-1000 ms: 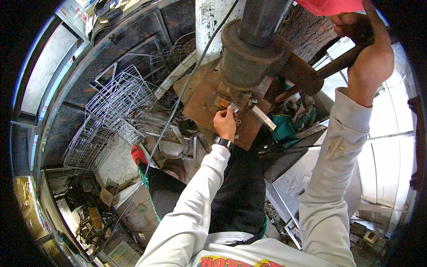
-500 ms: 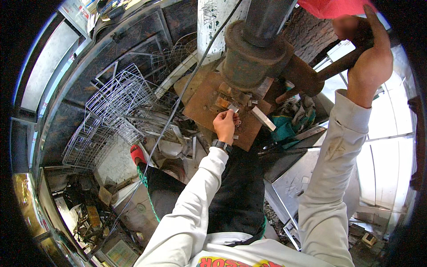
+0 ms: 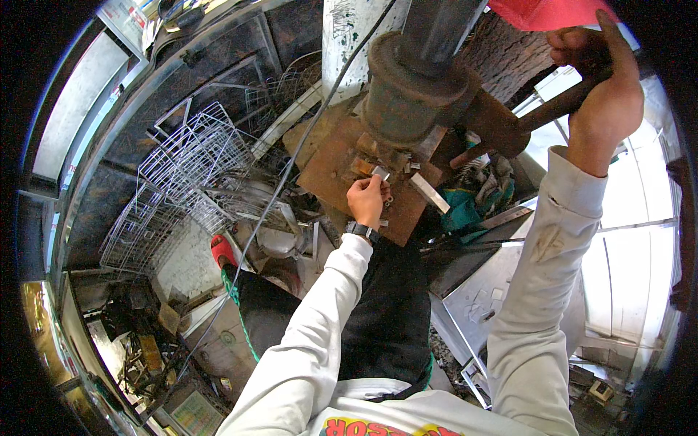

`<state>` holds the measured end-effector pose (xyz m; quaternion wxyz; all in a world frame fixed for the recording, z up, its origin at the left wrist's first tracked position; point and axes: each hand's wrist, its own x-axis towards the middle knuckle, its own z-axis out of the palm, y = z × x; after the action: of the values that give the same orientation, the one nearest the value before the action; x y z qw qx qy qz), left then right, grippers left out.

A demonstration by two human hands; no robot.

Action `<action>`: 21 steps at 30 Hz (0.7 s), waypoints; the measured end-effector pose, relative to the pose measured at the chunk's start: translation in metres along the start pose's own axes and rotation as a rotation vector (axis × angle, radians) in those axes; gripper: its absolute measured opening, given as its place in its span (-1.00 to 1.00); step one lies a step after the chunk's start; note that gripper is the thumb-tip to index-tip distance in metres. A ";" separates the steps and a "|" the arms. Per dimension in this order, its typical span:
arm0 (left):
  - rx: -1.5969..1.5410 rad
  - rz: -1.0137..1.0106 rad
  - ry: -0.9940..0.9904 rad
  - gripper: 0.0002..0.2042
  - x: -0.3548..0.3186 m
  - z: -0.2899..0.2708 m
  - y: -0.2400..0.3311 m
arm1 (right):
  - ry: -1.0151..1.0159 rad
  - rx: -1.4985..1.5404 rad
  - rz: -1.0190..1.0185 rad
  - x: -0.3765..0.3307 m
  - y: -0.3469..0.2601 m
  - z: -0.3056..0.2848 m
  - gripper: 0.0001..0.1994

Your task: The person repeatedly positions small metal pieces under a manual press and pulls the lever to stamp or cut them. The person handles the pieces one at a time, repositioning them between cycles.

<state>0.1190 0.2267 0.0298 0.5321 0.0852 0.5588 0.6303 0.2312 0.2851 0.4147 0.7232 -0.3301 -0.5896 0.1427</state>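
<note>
My left hand, wearing a dark wristwatch, pinches a small bright metal piece at the foot of a rusty press. A rusty base plate spreads beneath it. Small metal bits, perhaps nuts, lie by the fingertips. Just right of that hand, a short silvery metal bar rests across the plate. Raised at the upper right, my right hand is wrapped around the end of the press's lever, with one finger stretched upward. The lever end is partly hidden by the hand.
Wire racks are heaped at the left. A grey cable runs diagonally across the view. Teal cloth lies right of the plate. A white post stands behind. Scrap fills the lower left; a metal cabinet stands right.
My left hand has shifted very slightly to the left, still pinching the metal piece. The right hand stays on the lever, its fingers slightly changed. The view has moved a little.
</note>
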 end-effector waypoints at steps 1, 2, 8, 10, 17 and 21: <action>-0.004 -0.010 -0.007 -0.80 0.003 -0.002 0.000 | -0.005 -0.008 0.049 0.018 0.022 -0.016 -0.73; -0.006 -0.033 -0.044 -0.80 0.004 0.006 -0.001 | 0.002 -0.044 0.085 0.033 0.033 -0.034 -0.67; -0.180 -0.090 -0.017 -0.81 0.002 0.005 -0.005 | 0.020 -0.033 0.091 0.031 0.035 -0.031 -0.69; -0.212 -0.066 0.015 -0.80 -0.001 0.006 -0.008 | -0.017 -0.022 0.089 0.030 0.036 -0.032 -0.69; -0.229 -0.016 0.107 -0.80 -0.011 0.016 -0.013 | -0.048 -0.104 -0.029 0.027 0.036 -0.033 -0.66; -0.224 -0.043 0.099 -0.80 -0.009 0.015 -0.014 | -0.067 -0.040 0.027 0.030 0.036 -0.035 -0.66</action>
<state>0.1410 0.2262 0.0287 0.5235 -0.0182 0.5122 0.6806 0.2791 0.3189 0.4112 0.6945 -0.3473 -0.6117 0.1514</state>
